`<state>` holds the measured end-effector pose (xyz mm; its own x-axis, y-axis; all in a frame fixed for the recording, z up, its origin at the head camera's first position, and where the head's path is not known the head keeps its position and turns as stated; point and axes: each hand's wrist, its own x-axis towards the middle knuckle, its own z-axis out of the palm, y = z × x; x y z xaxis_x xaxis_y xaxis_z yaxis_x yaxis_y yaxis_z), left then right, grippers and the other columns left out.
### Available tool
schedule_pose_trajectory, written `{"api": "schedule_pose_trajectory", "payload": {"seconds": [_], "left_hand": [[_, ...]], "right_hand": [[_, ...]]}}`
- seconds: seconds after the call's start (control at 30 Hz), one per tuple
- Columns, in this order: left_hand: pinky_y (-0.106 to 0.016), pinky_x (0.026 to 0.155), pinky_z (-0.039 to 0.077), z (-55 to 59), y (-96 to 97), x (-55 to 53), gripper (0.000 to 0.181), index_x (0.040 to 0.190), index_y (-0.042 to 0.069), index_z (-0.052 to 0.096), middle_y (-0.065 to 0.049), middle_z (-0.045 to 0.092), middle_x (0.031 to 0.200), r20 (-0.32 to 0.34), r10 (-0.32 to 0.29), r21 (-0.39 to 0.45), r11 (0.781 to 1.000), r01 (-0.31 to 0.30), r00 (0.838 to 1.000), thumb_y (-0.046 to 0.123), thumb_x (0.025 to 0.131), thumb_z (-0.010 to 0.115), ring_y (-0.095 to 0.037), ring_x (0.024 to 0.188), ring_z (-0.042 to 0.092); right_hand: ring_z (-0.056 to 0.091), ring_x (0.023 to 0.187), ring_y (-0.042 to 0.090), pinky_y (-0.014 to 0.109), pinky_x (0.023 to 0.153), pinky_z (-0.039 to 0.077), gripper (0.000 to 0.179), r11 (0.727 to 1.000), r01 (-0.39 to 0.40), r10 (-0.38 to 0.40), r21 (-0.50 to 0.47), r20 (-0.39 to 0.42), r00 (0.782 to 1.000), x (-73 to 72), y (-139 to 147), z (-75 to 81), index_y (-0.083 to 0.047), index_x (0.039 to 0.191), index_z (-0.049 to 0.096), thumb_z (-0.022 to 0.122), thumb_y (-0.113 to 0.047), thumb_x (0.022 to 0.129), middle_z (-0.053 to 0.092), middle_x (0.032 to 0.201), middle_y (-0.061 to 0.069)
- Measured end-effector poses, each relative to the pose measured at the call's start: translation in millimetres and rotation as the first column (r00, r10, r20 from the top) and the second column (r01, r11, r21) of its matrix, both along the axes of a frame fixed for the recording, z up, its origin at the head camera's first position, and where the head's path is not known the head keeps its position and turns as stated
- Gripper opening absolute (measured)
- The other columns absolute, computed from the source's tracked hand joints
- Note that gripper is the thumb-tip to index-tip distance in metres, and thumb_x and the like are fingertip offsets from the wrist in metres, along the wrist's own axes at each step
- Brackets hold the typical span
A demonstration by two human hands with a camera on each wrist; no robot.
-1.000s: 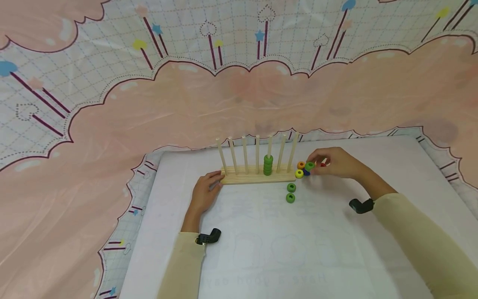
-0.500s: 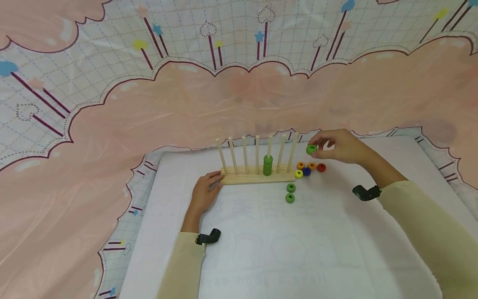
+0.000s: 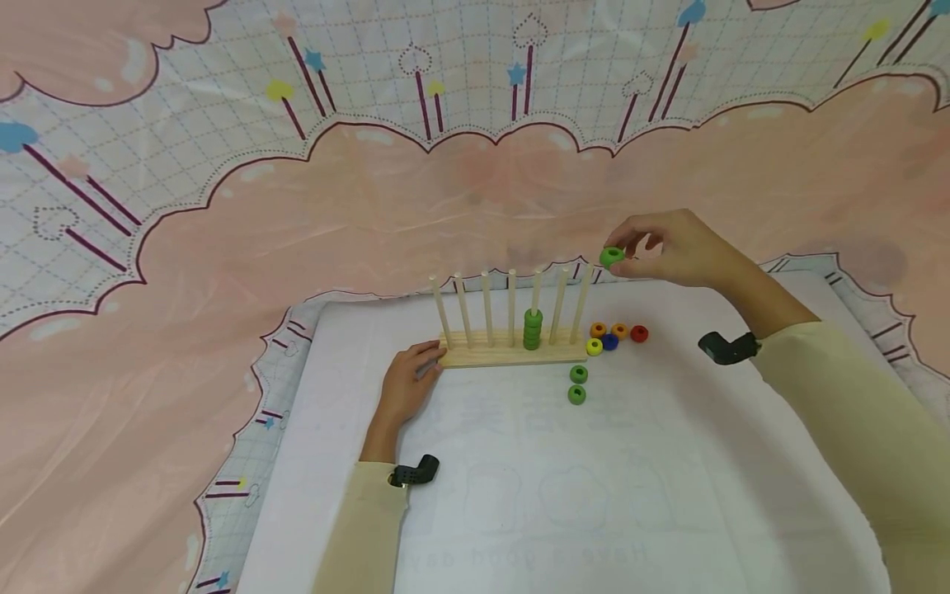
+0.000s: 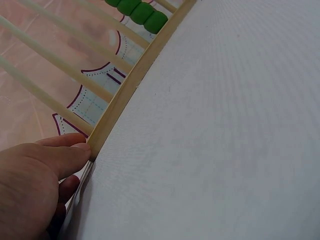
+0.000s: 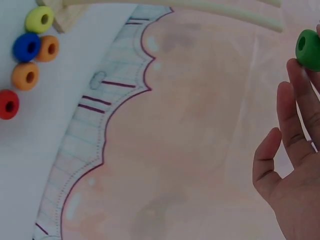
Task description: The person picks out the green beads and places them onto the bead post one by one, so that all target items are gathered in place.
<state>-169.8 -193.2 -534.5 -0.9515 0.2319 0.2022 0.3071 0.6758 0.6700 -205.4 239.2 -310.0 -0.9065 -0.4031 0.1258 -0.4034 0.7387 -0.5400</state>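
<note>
Between right thumb and fingertips, my right hand pinches a green bead, raised beside the top of the rightmost peg. The right wrist view shows this bead at its right edge, with the other fingers spread apart. My left hand holds the left end of a wooden peg rack, thumb and forefinger at its corner in the left wrist view. Several upright pegs stand on the rack. One peg carries a stack of green beads; the others are bare.
Right of the rack lie a yellow bead, a blue bead, two orange beads and a red bead. Two loose green beads lie in front. A patterned cloth rises behind the white table.
My right hand has lifted the green bead up from the loose beads to the height of the peg tops. The left hand and the rack stay in place.
</note>
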Motion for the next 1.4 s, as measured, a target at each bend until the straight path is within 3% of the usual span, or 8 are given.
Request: {"api": "schedule_pose_trajectory", "payload": {"seconds": [0.4,0.83,1.07,1.4], "left_hand": [[-0.053,0.111,0.042,-1.3,-0.9,0.6,0.032,0.132,0.011,0.070,-0.007,0.061,0.145,0.029,0.011,-0.004,1.000,-0.011,1.000,0.017,0.100,0.066,-0.035,0.131,0.054],[-0.052,0.110,0.043,0.0,-0.7,0.9,0.032,0.132,0.011,0.070,-0.006,0.061,0.146,0.039,0.014,-0.002,1.000,-0.014,0.999,0.017,0.101,0.065,-0.034,0.130,0.054],[-0.052,0.110,0.043,-0.1,-0.5,0.9,0.032,0.131,0.011,0.070,-0.006,0.061,0.145,0.038,0.012,0.001,1.000,-0.012,0.999,0.017,0.101,0.065,-0.033,0.130,0.054],[-0.052,0.110,0.043,-1.5,-1.3,0.2,0.032,0.131,0.012,0.070,-0.005,0.061,0.145,0.031,0.013,-0.008,1.000,-0.013,0.999,0.017,0.101,0.065,-0.033,0.130,0.054]], "right_hand": [[0.060,0.104,0.019,0.049,0.095,0.050,0.025,0.997,-0.081,0.081,-0.016,-0.008,0.997,-13.5,-34,6.9,-0.019,0.109,0.076,0.079,-0.033,0.089,0.074,0.107,-0.002],[0.062,0.101,0.017,0.047,0.094,0.052,0.026,0.986,-0.151,0.151,-0.065,-0.014,0.989,-22.9,-66,-4.9,-0.021,0.108,0.076,0.083,-0.034,0.086,0.074,0.108,-0.004],[0.064,0.102,0.021,0.039,0.091,0.050,0.023,0.982,-0.170,0.170,-0.076,-0.009,0.985,-24.3,-72,-10.2,-0.023,0.105,0.077,0.084,-0.034,0.086,0.073,0.108,-0.006],[0.064,0.100,0.017,0.041,0.090,0.052,0.023,0.979,-0.193,0.193,-0.063,-0.004,0.981,-25.0,-75,-19.2,-0.024,0.106,0.076,0.084,-0.032,0.086,0.072,0.106,-0.008]]}}
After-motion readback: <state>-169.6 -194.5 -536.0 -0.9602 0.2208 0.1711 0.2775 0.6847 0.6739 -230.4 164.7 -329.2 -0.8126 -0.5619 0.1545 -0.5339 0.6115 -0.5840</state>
